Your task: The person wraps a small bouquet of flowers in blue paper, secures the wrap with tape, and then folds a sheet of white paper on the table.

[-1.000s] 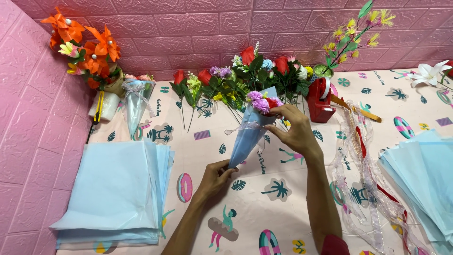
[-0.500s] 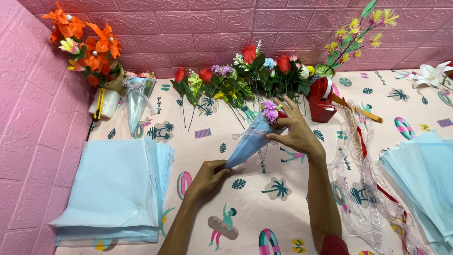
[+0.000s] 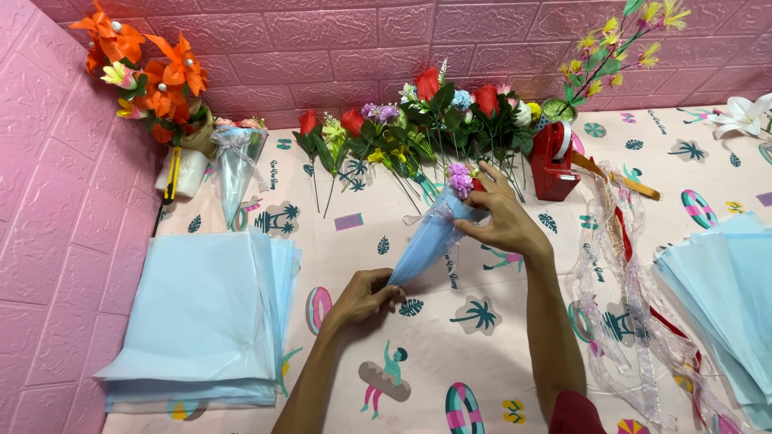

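Note:
A small bouquet (image 3: 434,237) lies slanted over the patterned table, wrapped in a light blue paper cone with pink and purple flowers at its upper end. My left hand (image 3: 363,296) pinches the pointed lower tip of the cone. My right hand (image 3: 500,217) grips the wide upper end just below the flowers, where a clear ribbon sits.
A stack of light blue paper sheets (image 3: 201,321) lies at the left, another stack (image 3: 724,289) at the right. Loose artificial flowers (image 3: 418,133) line the pink wall. A finished wrapped bouquet (image 3: 237,173), a red tape dispenser (image 3: 555,161) and tangled ribbons (image 3: 627,305) lie nearby.
The bouquet has tilted further to the right and lower toward the table. My left hand stays at the cone's tip and my right hand stays on its upper end.

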